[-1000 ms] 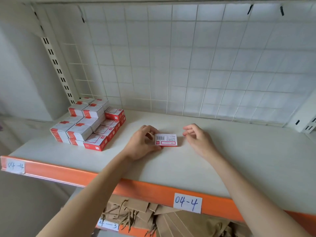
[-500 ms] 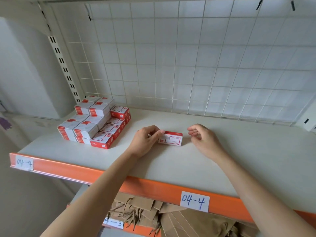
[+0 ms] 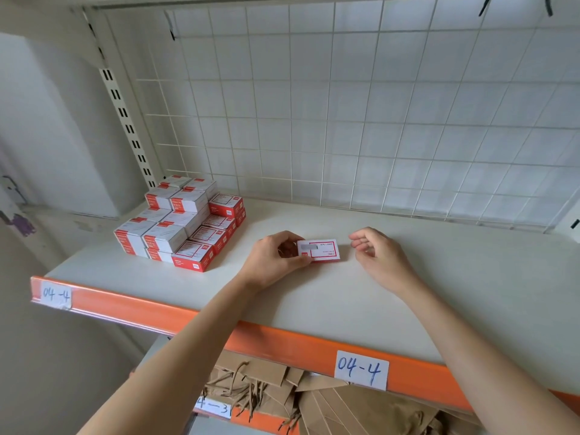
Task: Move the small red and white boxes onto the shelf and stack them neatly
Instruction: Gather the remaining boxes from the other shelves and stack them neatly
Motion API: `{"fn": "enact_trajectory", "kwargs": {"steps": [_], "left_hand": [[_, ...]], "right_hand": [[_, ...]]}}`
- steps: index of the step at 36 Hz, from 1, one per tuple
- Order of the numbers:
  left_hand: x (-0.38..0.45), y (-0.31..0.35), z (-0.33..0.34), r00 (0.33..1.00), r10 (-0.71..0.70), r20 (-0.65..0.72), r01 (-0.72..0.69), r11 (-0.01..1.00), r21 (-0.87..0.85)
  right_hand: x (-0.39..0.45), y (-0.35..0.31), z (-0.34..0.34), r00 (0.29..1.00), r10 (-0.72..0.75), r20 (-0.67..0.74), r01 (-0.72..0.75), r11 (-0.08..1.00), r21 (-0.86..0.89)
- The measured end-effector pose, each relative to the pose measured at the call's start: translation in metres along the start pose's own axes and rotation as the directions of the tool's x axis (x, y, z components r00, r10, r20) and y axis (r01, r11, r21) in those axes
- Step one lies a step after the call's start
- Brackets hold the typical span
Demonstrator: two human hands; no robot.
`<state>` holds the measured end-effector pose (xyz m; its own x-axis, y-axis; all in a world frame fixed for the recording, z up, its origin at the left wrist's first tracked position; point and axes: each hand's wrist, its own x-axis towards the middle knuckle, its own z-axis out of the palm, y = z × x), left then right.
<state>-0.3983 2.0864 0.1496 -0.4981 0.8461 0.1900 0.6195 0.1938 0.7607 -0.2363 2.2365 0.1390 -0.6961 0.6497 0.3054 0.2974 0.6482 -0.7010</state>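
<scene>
Many small red and white boxes form a stack (image 3: 180,224) at the left of the frame, stepped higher toward the back, on the white shelf (image 3: 314,296) near its slotted upright (image 3: 125,120). Right of it, near the middle of the frame, the left hand (image 3: 273,262) pinches the left end of a single box (image 3: 320,250) between curled fingers and thumb; the box sits flat on the shelf, label side up. Just right of that box, not touching it, the right hand (image 3: 376,255) hovers with fingers loosely curled, holding nothing. An orange beam (image 3: 157,312) along the shelf's front edge carries two labels reading 04-4, lower left (image 3: 56,295) and lower right (image 3: 361,369). Brown paper bags (image 3: 282,394) lie below at bottom centre.
</scene>
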Motion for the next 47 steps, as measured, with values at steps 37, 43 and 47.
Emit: {"fn": "enact_trajectory", "kwargs": {"steps": [37, 43, 47], "left_hand": [[-0.008, 0.008, 0.001, 0.97, 0.212, 0.123, -0.234, 0.951, 0.202], [-0.011, 0.007, 0.001, 0.965, 0.242, 0.098, -0.255, 0.954, 0.156], [-0.011, 0.006, 0.001, 0.959, 0.261, 0.113, -0.275, 0.951, 0.14]], "right_hand": [[0.038, -0.032, 0.013, 0.971, 0.011, 0.24, 0.06, 0.956, -0.286], [0.066, -0.04, 0.022, 0.958, 0.068, 0.279, 0.042, 0.927, -0.372], [0.065, -0.039, 0.025, 0.945, 0.131, 0.301, -0.01, 0.928, -0.372]]}}
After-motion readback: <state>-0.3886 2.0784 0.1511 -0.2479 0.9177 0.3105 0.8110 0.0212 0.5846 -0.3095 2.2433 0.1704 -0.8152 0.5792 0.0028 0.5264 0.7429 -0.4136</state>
